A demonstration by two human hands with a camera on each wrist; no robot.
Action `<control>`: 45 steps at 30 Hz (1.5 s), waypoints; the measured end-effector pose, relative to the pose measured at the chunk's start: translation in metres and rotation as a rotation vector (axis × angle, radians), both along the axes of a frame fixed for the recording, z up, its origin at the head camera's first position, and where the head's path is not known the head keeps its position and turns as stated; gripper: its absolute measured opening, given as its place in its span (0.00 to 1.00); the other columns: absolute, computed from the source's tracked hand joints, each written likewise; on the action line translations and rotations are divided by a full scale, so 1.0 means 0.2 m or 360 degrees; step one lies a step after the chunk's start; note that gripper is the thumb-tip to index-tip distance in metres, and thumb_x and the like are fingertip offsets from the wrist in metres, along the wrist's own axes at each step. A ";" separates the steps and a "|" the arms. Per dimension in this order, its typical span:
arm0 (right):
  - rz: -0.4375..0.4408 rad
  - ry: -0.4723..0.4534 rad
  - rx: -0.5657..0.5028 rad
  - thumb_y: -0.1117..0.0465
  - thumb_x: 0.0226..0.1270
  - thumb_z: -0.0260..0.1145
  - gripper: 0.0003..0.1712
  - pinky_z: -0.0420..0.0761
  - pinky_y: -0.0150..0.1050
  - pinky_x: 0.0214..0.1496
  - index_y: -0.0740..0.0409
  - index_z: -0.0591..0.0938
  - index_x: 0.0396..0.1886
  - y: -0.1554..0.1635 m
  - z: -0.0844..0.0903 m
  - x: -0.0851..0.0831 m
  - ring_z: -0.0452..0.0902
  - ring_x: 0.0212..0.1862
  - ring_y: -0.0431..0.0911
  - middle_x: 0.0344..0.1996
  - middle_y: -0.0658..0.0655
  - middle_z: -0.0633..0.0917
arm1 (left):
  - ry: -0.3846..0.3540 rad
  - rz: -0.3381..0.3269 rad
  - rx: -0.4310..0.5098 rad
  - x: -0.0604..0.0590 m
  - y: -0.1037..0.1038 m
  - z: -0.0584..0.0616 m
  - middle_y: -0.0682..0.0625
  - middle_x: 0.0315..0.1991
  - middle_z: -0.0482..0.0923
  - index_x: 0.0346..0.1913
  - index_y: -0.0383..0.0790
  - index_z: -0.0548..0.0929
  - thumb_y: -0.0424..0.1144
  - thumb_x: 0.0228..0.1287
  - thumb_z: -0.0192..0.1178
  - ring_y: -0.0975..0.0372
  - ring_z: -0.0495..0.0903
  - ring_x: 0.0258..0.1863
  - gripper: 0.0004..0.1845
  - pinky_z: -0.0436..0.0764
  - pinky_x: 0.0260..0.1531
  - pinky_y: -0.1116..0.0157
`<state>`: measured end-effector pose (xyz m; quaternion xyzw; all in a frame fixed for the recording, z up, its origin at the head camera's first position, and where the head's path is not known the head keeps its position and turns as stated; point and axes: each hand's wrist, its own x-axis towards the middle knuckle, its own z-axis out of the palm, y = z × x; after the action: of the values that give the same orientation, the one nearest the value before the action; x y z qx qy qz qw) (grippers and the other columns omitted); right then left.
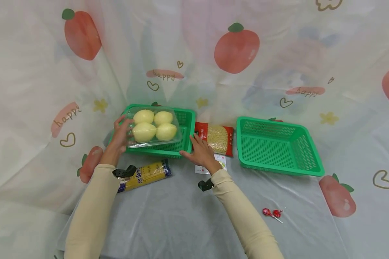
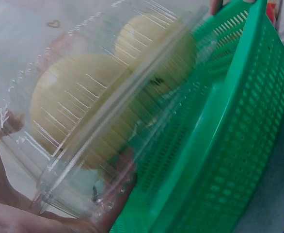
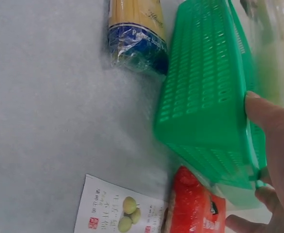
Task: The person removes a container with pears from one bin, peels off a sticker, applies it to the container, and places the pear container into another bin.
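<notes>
A clear plastic box of several pale yellow, pear-like fruits (image 1: 144,132) is tilted over the left green basket (image 1: 187,127). My left hand (image 1: 119,135) grips the box by its left end, with the thumb and fingers on opposite faces in the left wrist view. Part of the basket's inside is hidden beneath the box. At the basket's front right corner, my right hand (image 1: 201,153) holds the rim. In the right wrist view its thumb (image 3: 260,109) presses one side of the corner, and some fingertips meet the adjoining side.
A second green basket (image 1: 280,147) stands to the right. Between the baskets lie a red bag of pale pieces (image 1: 218,138) and a printed card (image 3: 115,208). A spaghetti packet (image 1: 149,174) lies before the left basket; red-wrapped lollipops (image 1: 267,212) lie at front right.
</notes>
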<state>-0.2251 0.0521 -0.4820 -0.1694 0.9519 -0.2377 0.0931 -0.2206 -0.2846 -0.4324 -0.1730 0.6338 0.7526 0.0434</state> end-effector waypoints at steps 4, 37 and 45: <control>0.0007 0.0011 -0.0055 0.28 0.71 0.64 0.56 0.62 0.70 0.77 0.50 0.57 0.87 0.03 -0.06 0.01 0.54 0.82 0.63 0.87 0.55 0.53 | 0.0012 0.0012 0.0045 0.10 -0.01 -0.01 0.40 0.75 0.53 0.84 0.66 0.37 0.55 0.76 0.53 0.57 0.73 0.53 0.45 0.84 0.38 0.63; -0.0014 0.0141 -0.0376 0.40 0.80 0.62 0.40 0.60 0.65 0.80 0.46 0.65 0.84 0.38 -0.01 -0.02 0.58 0.82 0.58 0.81 0.56 0.66 | 0.0224 -0.0166 -0.0079 0.81 0.40 -0.32 0.33 0.82 0.42 0.86 0.58 0.47 0.41 0.78 0.48 0.43 0.54 0.75 0.39 0.70 0.52 0.51; -0.0013 0.0118 -0.0370 0.41 0.80 0.62 0.40 0.61 0.64 0.80 0.53 0.65 0.83 0.46 -0.05 0.02 0.58 0.82 0.60 0.81 0.61 0.66 | 0.0180 -0.0295 -0.0150 0.90 0.57 -0.47 0.43 0.86 0.35 0.86 0.56 0.48 0.43 0.78 0.50 0.41 0.60 0.70 0.39 0.69 0.46 0.57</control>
<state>-0.2203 0.1444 -0.4913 -0.1839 0.9213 -0.3405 0.0365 -0.0405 -0.1709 -0.5256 -0.0728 0.6831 0.7234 0.0690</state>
